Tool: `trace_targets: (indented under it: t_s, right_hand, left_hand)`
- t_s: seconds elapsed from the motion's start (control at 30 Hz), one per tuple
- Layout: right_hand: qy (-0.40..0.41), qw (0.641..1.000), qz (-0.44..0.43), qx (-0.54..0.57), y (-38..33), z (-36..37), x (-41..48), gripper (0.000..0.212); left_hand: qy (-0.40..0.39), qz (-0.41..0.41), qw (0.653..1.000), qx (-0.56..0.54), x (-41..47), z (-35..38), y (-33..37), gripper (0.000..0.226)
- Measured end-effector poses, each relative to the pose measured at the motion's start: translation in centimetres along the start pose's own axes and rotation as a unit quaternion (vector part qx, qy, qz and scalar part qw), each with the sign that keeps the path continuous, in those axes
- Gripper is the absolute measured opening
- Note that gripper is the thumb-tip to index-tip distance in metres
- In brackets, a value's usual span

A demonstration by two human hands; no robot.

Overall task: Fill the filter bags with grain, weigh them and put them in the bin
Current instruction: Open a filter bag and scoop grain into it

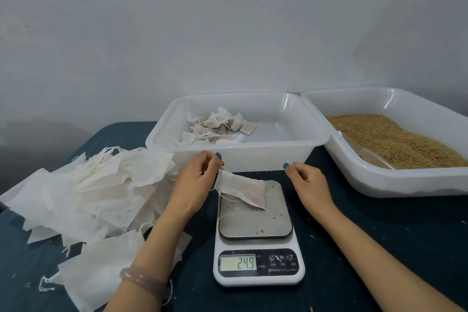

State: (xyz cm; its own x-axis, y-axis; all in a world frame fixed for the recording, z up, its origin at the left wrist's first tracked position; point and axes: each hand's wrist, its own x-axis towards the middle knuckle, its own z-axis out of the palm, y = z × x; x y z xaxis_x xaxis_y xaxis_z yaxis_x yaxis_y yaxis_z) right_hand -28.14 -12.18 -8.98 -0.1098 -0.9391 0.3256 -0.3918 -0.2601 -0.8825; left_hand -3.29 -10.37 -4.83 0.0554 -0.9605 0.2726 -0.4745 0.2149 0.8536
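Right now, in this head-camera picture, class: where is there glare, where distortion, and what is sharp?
Head view: glare streaks the far wall of the grain tray; the wide lens bows the rim of the bin; the scale display is sharp, reading 24.9; light soft, shadows faint.

wall [228, 20]: plain grey-white, matte, with faint smudges and a few dark specks
table [379, 235]: dark blue cloth cover — set against the wall
light: soft, even — weak shadows

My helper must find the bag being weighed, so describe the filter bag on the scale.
Find the white digital scale on the dark table, nearest the person. On it lies a filled filter bag, its top pinched by the left hand; unlike the others, it is neither piled nor binned.
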Motion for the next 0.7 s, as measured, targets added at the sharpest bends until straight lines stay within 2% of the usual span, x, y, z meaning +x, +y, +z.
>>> trace_targets:
  t_s: [0.27,0.4,0.47,0.57,0.7]
  right_hand:
    - [-0.007,1.0,0.005,-0.009,0.3,0.1,0.1,0.048]
    - [-0.021,0.999,0.013,-0.021,0.3,0.2,0.1,0.046]
    - [-0.021,0.999,0.014,-0.019,0.3,0.3,0.0,0.045]
    - [-0.019,1.0,0.012,-0.017,0.3,0.3,0.0,0.047]
    - [-0.017,1.0,0.003,-0.021,0.4,0.3,0.0,0.048]
  left_hand:
    - [-0.056,0.011,0.99,0.127,-0.2,-0.1,-0.1,0.06]
    - [-0.072,0.017,0.987,0.143,-0.4,0.0,0.3,0.055]
    - [-0.083,0.034,0.988,0.122,-0.7,0.2,0.5,0.039]
    - [-0.085,0.074,0.992,0.051,-0.8,0.6,0.9,0.005]
    - [-0.085,0.124,0.988,-0.029,-1.0,0.8,1.8,0.02]
